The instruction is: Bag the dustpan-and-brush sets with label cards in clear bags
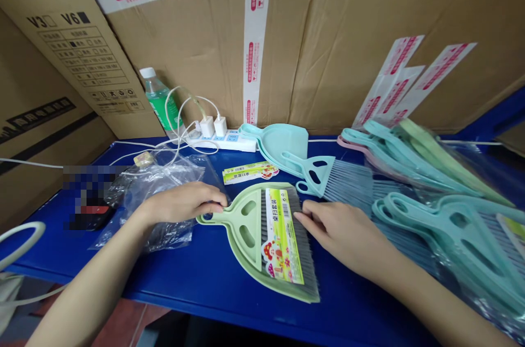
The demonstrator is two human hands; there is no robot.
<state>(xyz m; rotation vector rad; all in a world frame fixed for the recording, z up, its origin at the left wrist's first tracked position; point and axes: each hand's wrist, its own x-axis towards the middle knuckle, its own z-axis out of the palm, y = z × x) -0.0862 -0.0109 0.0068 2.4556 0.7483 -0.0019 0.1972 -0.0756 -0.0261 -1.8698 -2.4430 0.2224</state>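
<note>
A light green dustpan (240, 257) lies on the blue table with a matching hand brush (254, 243) nested in it. Across the grey bristles rests a printed label card (283, 237) with a cartoon mushroom figure. My left hand (191, 202) is closed on the handle end of the set, next to a crumpled clear plastic bag (172, 232). At the bristle edge on the opposite side, my right hand (332, 227) pinches the rim of the set; its lower fingers are curled and partly hidden.
Behind the set lie spare label cards (246, 172), a turquoise dustpan (287, 142) and a turquoise brush (320, 175). More bagged sets (455, 227) crowd the right. A power strip (246, 142) with white cables and a bottle (158, 98) stand against large cardboard boxes (197, 35).
</note>
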